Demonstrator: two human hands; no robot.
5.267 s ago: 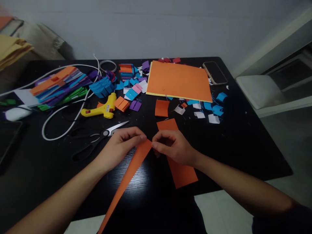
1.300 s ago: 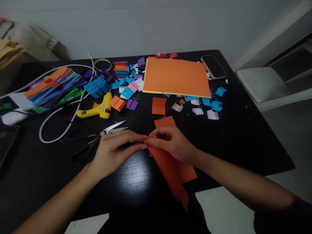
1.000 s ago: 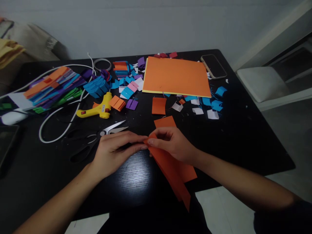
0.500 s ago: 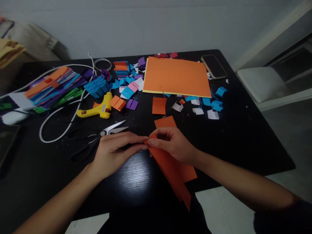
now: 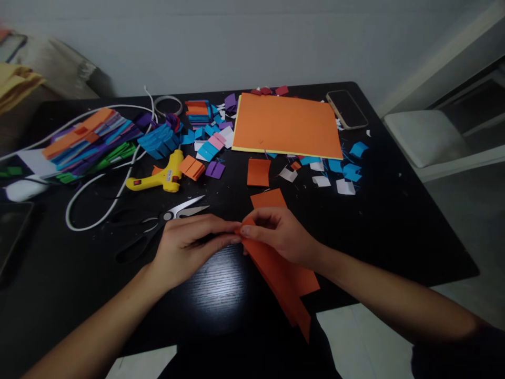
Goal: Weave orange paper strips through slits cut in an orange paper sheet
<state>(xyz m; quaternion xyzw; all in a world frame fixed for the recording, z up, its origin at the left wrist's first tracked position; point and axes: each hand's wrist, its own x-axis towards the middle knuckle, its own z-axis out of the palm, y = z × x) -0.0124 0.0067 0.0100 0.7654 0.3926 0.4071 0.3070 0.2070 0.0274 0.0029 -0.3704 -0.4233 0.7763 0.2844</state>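
A long folded strip of orange paper [image 5: 272, 271] is held at its upper left end by both hands, and its other end hangs past the table's front edge. My left hand [image 5: 193, 242] pinches the tip between thumb and fingers. Right beside it, my right hand [image 5: 280, 234] grips the same strip, thumb on top. Under my right hand lies another piece of orange paper [image 5: 270, 198], partly covered. A small orange square [image 5: 258, 172] rests just beyond. Left of my left hand are open scissors [image 5: 169, 216] with black handles.
On the black table [image 5: 394, 231] a yellow glue gun [image 5: 160, 179] lies by a looping white cable [image 5: 73, 197]. Stacks of folded coloured strips [image 5: 89, 139] sit at the left. Orange sheets [image 5: 290, 126], scattered paper pieces [image 5: 351, 172] and a phone [image 5: 347, 109] lie at the back.
Almost nothing differs. Both hands keep their hold on the orange strip, and the whole view has shifted very slightly.
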